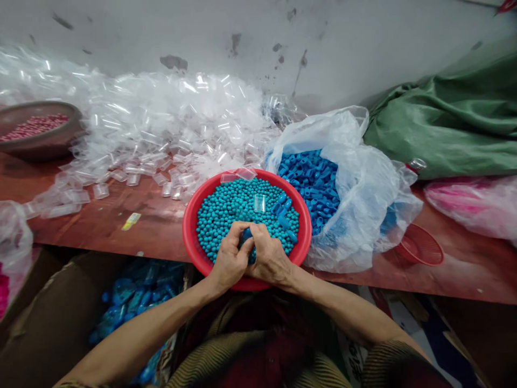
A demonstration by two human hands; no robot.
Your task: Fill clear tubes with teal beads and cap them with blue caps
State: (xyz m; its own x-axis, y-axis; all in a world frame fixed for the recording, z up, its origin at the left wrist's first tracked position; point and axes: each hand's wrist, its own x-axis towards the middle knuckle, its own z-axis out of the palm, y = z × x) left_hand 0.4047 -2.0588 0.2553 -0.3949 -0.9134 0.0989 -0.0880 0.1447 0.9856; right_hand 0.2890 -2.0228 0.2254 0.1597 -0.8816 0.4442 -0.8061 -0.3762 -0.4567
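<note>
My left hand (231, 255) and my right hand (270, 254) meet over the near side of a red basin (188, 226). Between them both are closed on a blue plastic piece (246, 235), mostly hidden by the fingers. Small teal balls (218, 215) fill the basin. On top of the balls lie a clear plastic sleeve (259, 203) and several blue plastic caps (284, 207) at the right. Two more clear sleeves (246, 173) rest at the basin's far rim.
Clear sleeves (161, 129) are heaped along the wall. A plastic bag (355, 178) of blue parts (315, 188) stands right of the basin, near a small red basket (422, 247). A bowl (48, 143) of pink balls sits far left. Below is a cardboard box (52, 312) beside blue items (137, 296).
</note>
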